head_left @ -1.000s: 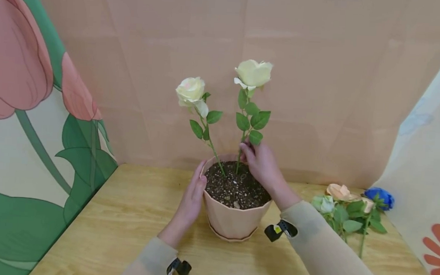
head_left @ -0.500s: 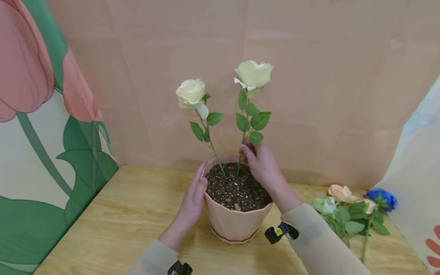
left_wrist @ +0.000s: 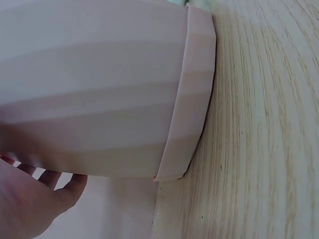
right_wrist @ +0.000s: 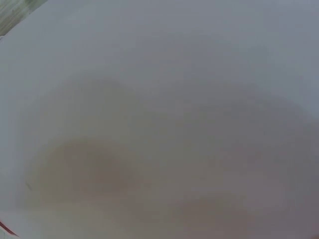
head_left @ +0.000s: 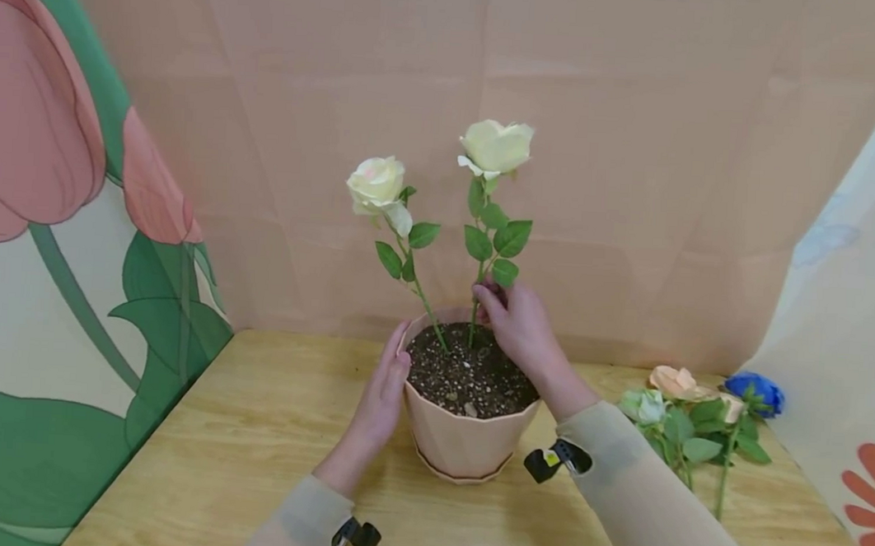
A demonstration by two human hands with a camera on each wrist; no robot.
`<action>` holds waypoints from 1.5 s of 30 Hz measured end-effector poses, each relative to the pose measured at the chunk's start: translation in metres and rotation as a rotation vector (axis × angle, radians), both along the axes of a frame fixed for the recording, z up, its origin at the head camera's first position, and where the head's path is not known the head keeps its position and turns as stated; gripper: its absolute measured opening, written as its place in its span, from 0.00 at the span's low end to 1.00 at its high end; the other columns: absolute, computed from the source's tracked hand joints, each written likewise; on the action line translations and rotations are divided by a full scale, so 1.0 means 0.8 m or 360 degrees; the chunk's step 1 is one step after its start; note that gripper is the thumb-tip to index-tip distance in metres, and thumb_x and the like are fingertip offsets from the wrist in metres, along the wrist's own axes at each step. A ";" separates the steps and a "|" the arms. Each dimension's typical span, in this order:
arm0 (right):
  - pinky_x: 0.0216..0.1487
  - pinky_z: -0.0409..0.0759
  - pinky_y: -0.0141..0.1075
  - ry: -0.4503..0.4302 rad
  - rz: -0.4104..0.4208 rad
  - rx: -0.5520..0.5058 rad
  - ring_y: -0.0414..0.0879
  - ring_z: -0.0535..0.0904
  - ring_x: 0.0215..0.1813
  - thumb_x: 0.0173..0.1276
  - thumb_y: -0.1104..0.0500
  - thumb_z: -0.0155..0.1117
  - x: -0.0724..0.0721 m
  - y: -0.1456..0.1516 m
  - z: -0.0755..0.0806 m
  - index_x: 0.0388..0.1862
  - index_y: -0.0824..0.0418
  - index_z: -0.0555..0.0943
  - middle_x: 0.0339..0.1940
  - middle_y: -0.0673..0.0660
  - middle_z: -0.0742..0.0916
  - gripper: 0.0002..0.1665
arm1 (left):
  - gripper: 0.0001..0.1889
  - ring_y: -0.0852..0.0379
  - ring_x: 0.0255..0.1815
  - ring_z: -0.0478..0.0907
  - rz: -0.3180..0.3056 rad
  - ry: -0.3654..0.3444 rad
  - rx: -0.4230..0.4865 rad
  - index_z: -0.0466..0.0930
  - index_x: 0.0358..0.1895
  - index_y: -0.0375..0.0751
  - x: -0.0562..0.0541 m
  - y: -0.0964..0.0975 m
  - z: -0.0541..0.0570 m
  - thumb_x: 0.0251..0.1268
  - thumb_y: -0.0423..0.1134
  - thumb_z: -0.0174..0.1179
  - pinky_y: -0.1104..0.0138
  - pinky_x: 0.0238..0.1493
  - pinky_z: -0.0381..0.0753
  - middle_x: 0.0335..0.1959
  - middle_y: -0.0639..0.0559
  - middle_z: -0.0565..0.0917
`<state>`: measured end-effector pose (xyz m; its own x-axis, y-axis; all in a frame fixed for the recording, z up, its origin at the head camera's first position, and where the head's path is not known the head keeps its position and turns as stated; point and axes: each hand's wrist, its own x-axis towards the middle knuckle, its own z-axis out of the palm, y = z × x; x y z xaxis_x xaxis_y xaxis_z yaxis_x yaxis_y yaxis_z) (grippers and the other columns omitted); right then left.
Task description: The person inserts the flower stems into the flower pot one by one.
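A pink faceted flowerpot (head_left: 466, 439) full of dark soil (head_left: 469, 382) stands on a saucer. My left hand (head_left: 381, 394) lies along the pot's left wall, fingers fairly straight; the left wrist view shows its fingertips against the pot's side. With my right hand (head_left: 523, 331) I pinch the stem of a cream-white rose (head_left: 496, 148), just below its leaves. That stem stands upright in the soil. Beside it a second white rose (head_left: 377, 186) leans left, its stem also in the soil. The right wrist view is a pale blur, so my right fingertips show only partly.
On the wooden table (head_left: 266, 429), at the right, lie loose flowers: a peach rose (head_left: 673, 382), a blue flower (head_left: 756, 394) and a pale green-white one (head_left: 649, 406). A pink backdrop (head_left: 328, 94) rises close behind the pot.
The bloom of the rose in my right hand has shifted very slightly left. Both hands keep their places on the pot and the stem.
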<state>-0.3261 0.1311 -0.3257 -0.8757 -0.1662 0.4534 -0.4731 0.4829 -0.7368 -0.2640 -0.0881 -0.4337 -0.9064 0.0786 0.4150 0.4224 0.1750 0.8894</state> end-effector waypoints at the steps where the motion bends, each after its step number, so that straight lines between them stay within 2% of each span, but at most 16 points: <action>1: 0.38 0.84 0.41 -0.0011 -0.0001 -0.0013 0.57 0.87 0.36 0.88 0.57 0.61 0.000 0.000 0.000 0.44 0.61 0.82 0.33 0.62 0.88 0.11 | 0.32 0.39 0.89 0.52 0.0002 -0.0011 0.0002 0.51 0.92 0.51 0.001 -0.001 0.001 0.94 0.51 0.35 0.37 0.86 0.51 0.91 0.46 0.55; 8: 0.33 0.75 0.38 -0.0028 -0.0014 -0.0076 0.59 0.81 0.33 0.87 0.55 0.64 -0.003 -0.002 0.000 0.46 0.62 0.83 0.32 0.66 0.86 0.11 | 0.31 0.38 0.89 0.52 -0.0003 -0.0007 0.0008 0.51 0.92 0.49 0.001 -0.004 0.004 0.94 0.50 0.35 0.36 0.86 0.51 0.91 0.43 0.55; 15: 0.31 0.77 0.34 -0.0030 -0.0024 -0.0155 0.62 0.83 0.37 0.87 0.57 0.64 -0.007 0.003 0.002 0.53 0.65 0.84 0.34 0.64 0.87 0.11 | 0.31 0.39 0.89 0.54 -0.0016 -0.0043 0.0023 0.52 0.92 0.56 -0.003 0.000 0.007 0.94 0.52 0.37 0.36 0.85 0.52 0.91 0.48 0.54; 20: 0.31 0.78 0.32 -0.0019 -0.0099 -0.0136 0.56 0.85 0.36 0.86 0.55 0.66 -0.008 0.007 0.004 0.50 0.64 0.84 0.33 0.60 0.88 0.11 | 0.31 0.36 0.87 0.58 -0.0004 -0.0069 0.0012 0.52 0.92 0.60 -0.005 0.003 0.010 0.94 0.53 0.37 0.34 0.84 0.54 0.91 0.48 0.55; 24: 0.31 0.80 0.31 -0.0044 -0.0103 -0.0148 0.53 0.85 0.36 0.86 0.54 0.66 -0.007 0.007 0.005 0.51 0.64 0.84 0.33 0.60 0.88 0.13 | 0.31 0.35 0.86 0.59 0.0000 -0.0071 -0.0003 0.52 0.92 0.59 -0.005 0.003 0.009 0.94 0.53 0.37 0.34 0.84 0.54 0.91 0.48 0.55; 28: 0.30 0.79 0.31 -0.0051 -0.0088 -0.0146 0.57 0.85 0.37 0.86 0.55 0.66 -0.006 0.006 0.005 0.52 0.65 0.84 0.32 0.60 0.88 0.12 | 0.31 0.35 0.87 0.58 0.0003 -0.0074 -0.0002 0.52 0.92 0.58 -0.004 0.003 0.007 0.94 0.53 0.37 0.35 0.84 0.54 0.91 0.48 0.54; 37: 0.31 0.78 0.32 -0.0041 -0.0086 -0.0110 0.65 0.87 0.40 0.86 0.54 0.66 -0.005 0.002 0.004 0.50 0.64 0.84 0.33 0.61 0.88 0.13 | 0.30 0.36 0.86 0.59 -0.0002 -0.0097 0.0039 0.53 0.92 0.62 -0.002 -0.001 0.007 0.94 0.54 0.38 0.35 0.84 0.55 0.91 0.48 0.55; 42: 0.32 0.80 0.32 -0.0010 -0.0045 -0.0086 0.62 0.87 0.39 0.87 0.56 0.64 -0.003 0.002 0.003 0.46 0.65 0.84 0.33 0.61 0.88 0.11 | 0.30 0.35 0.86 0.59 -0.0015 -0.0078 0.0050 0.53 0.92 0.59 0.000 -0.002 0.006 0.94 0.52 0.38 0.35 0.84 0.55 0.91 0.45 0.55; 45: 0.35 0.84 0.36 0.0042 0.0011 -0.0025 0.60 0.87 0.38 0.87 0.59 0.63 -0.001 0.003 0.002 0.44 0.65 0.84 0.33 0.61 0.89 0.11 | 0.31 0.35 0.86 0.60 -0.0018 -0.0065 0.0038 0.53 0.92 0.57 0.001 -0.002 0.005 0.94 0.51 0.38 0.36 0.84 0.55 0.91 0.44 0.56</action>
